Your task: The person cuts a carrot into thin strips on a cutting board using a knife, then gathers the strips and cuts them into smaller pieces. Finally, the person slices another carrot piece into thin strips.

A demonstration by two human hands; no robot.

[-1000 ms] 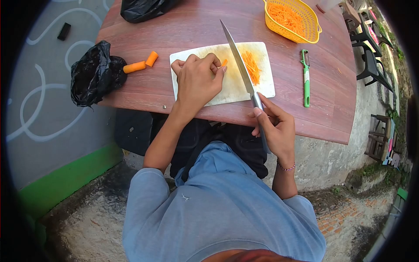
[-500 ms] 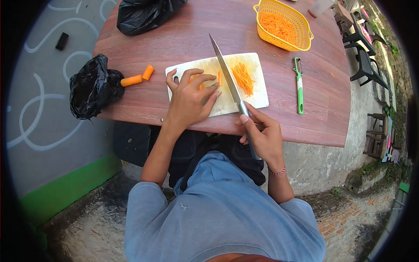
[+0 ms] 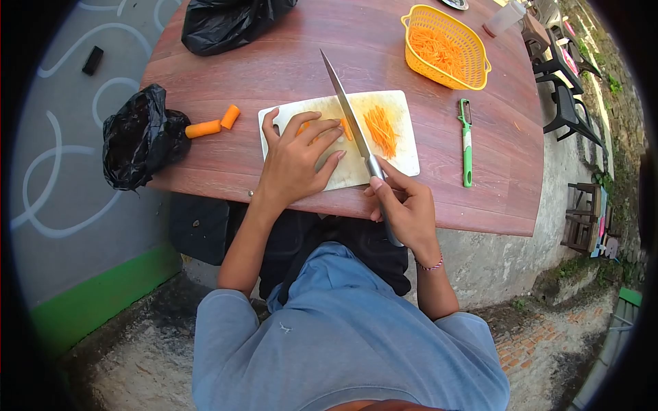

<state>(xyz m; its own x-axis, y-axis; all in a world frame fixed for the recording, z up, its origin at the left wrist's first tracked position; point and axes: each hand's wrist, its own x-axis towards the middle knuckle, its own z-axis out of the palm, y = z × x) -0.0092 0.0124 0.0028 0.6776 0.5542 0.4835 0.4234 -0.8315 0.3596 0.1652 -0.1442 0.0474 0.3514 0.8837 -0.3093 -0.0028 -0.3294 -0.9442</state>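
My left hand (image 3: 293, 161) rests over the left part of the white cutting board (image 3: 336, 179), fingers spread and bent, with bits of orange carrot partly hidden beneath them. A thin carrot piece (image 3: 346, 129) lies between those fingertips and the knife blade. Wrapped round the handle of the large knife (image 3: 350, 113) is my right hand (image 3: 404, 209); the blade points up and away across the board. To the right of the blade, a small pile of carrot strips (image 3: 381, 130) lies on the board.
Two carrot pieces (image 3: 203, 129) lie beside a black plastic bag (image 3: 145, 137) at the left. Another black bag (image 3: 233, 24) is at the far edge. A yellow basket (image 3: 449, 77) holds shredded carrot, with a green peeler (image 3: 467, 147) nearer me. A bottle (image 3: 504, 18) stands at top right.
The view has shifted slightly. My left fingers have flattened a little over the carrot, and the knife blade now sits closer to the thin piece beside them.
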